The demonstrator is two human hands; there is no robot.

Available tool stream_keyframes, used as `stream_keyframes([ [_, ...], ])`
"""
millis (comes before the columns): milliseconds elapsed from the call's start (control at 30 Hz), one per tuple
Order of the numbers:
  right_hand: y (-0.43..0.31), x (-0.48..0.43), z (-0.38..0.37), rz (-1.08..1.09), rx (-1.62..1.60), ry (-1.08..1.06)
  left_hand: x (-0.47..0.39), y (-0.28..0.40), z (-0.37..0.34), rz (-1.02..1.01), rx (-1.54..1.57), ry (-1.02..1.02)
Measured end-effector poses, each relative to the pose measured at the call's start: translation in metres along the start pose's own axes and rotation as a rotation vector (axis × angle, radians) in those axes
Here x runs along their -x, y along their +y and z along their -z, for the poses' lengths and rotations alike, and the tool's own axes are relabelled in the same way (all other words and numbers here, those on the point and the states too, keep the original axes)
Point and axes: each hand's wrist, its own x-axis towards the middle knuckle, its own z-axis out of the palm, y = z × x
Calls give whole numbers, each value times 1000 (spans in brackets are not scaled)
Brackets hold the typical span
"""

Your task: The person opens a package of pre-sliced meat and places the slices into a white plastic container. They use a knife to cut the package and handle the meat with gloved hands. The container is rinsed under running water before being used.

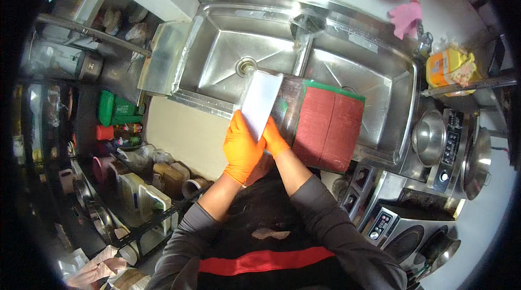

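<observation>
Both of my hands wear orange gloves. My left hand (pixel 243 147) and my right hand (pixel 275 137) are closed around the near end of a white rectangular piece (pixel 262 96), which may be a tray or a folded sheet. Its far end reaches over the left basin of a steel double sink (pixel 248 41), beside the drain. Right of it, across the sink's front, lies a board-like block (pixel 327 127) with a ribbed red face and green edging. A dark, plastic-wrapped part shows between the white piece and the red face.
At the right stand a steel colander (pixel 429 137) and a yellow jug (pixel 447 66). A pink glove (pixel 407 19) hangs on the wall behind the sink. Lower left, a rack holds plastic baskets (pixel 156 204). Cooking appliances (pixel 380 225) with control panels are at the lower right.
</observation>
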Motion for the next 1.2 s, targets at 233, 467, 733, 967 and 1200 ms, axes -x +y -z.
stream_keyframes([
  [233, -1, 0, 40, 123, -95, -34, 13, 19, -18, -86, -113, -12],
  [467, -3, 9, 60, 314, 8, 208, 10, 14, -16, -78, -136, 47],
  [733, -12, 11, 52, 736, 894, 564, -2, -1, -5, 61, -71, 45],
  [967, -30, 33, 28, 816, 1377, 438, -17, -43, 1, 213, 153, 28],
  [1200, -15, 17, -33, 327, 769, 51, -9, -88, 26, 446, 534, -15],
])
